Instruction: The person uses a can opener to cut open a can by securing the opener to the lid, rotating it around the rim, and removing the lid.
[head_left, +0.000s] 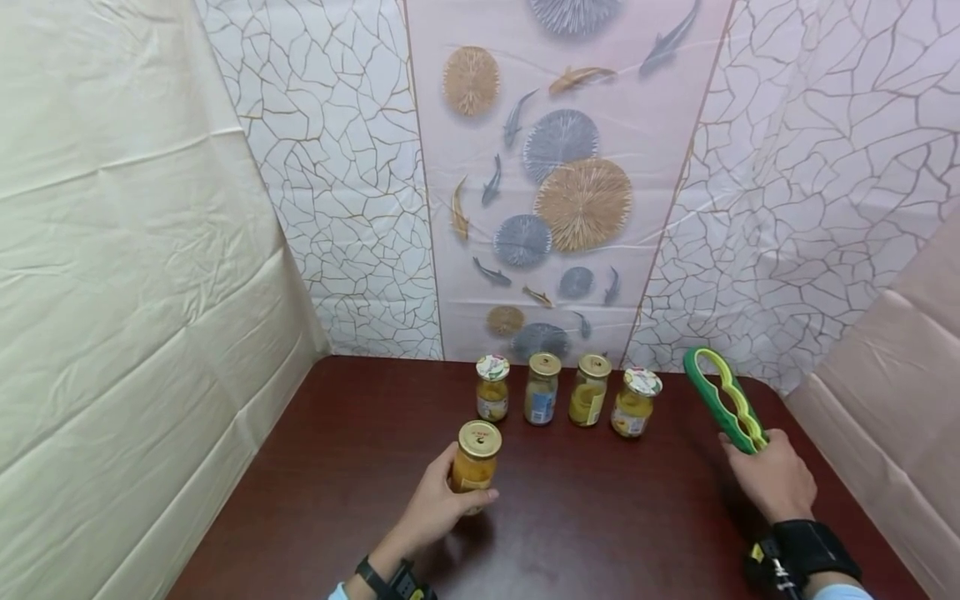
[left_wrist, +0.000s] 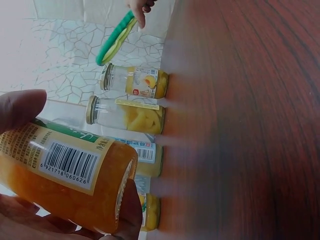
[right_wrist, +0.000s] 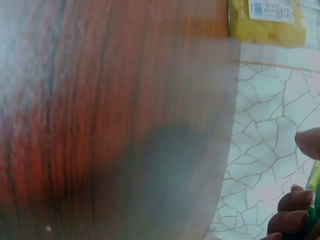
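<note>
My left hand [head_left: 435,510] grips a glass jar of orange fruit [head_left: 474,468] with a gold lid, raised over the table. In the left wrist view this jar [left_wrist: 70,175] is tilted and shows its barcode label. On the right, my right hand [head_left: 776,477] holds a green jar opener [head_left: 722,398] by one end, its yellow scalloped inner edge showing. Only the fingers [right_wrist: 292,210] and a sliver of the opener appear at the edge of the right wrist view. The opener is well apart from the held jar.
Along the table's back stand several more jars: one with a patterned lid [head_left: 492,388], two gold-lidded ones, a blue-labelled jar [head_left: 541,390] and a yellow-fruit jar [head_left: 588,392], and another patterned-lid jar [head_left: 636,403]. Fabric walls [head_left: 360,208] enclose the dark red table [head_left: 585,517].
</note>
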